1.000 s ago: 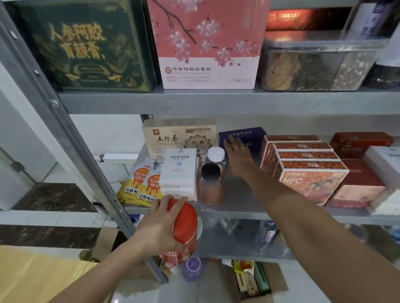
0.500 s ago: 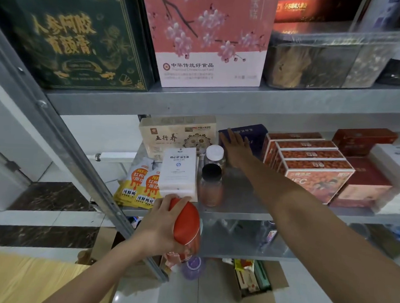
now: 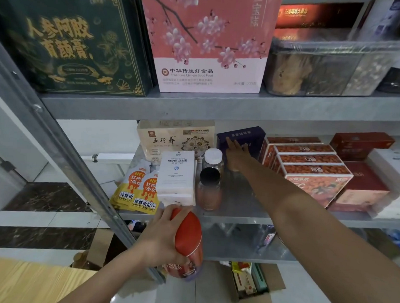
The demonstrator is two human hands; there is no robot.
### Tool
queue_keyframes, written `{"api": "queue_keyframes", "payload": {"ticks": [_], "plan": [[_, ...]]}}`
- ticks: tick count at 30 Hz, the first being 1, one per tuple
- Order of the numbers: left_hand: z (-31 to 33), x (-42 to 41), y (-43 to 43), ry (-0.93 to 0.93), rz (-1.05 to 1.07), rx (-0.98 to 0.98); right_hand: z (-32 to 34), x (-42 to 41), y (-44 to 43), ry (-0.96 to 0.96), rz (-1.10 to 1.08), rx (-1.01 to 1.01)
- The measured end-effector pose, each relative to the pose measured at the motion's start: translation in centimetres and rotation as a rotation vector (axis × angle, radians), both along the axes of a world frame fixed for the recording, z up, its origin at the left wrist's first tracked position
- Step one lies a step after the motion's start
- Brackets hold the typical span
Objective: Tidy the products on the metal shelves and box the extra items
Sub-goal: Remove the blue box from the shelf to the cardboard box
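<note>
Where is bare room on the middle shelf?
One bare strip of middle shelf for the red can, between the black-lidded jar and the orange boxes, running back to the navy box; the right hand reaches across it. Left of the jar and right of those boxes it is crowded.

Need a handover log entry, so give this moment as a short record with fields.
left hand: grips red canister in front of the middle shelf edge
right hand: fingers straight against dark blue box at the back
beside it: white-lidded jar, black-lidded jar
floor: open cardboard box holding items
</note>
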State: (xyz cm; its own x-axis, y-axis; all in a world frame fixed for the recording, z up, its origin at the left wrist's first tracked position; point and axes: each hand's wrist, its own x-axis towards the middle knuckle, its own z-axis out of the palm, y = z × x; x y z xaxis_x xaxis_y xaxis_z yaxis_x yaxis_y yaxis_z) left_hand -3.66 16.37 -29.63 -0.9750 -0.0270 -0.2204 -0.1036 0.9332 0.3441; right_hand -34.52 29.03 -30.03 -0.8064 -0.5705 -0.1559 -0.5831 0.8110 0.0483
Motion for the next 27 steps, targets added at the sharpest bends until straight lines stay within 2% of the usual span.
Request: {"api": "queue_keyframes", "payload": {"ticks": [4,8,14,20,24,27], "plan": [[-0.1,0.5,-0.1,0.007,0.002,0.008,0.3,-0.1,-0.3,0.098,0.004,-0.133],[-0.4,1.0,-0.3,-0.002,0.011,-0.004,1.2,-0.4,-0.5,0.12,0.015,-0.038],[-1.2,2.0,-0.9,0.004,0.028,-0.014,1.0,-0.5,-1.8,0.063,-0.002,-0.088],[-1.6,3.0,-1.4,0.006,0.035,-0.023,0.6,-0.8,-1.0,0.157,0.062,0.005],[-1.6,3.2,-1.4,0.001,0.012,-0.039,-0.5,-0.3,-0.5,0.066,-0.131,-0.161],[-1.7,3.1,-1.2,0.012,-0.01,-0.03,-0.7,1.0,0.2,0.099,-0.182,-0.232]]}}
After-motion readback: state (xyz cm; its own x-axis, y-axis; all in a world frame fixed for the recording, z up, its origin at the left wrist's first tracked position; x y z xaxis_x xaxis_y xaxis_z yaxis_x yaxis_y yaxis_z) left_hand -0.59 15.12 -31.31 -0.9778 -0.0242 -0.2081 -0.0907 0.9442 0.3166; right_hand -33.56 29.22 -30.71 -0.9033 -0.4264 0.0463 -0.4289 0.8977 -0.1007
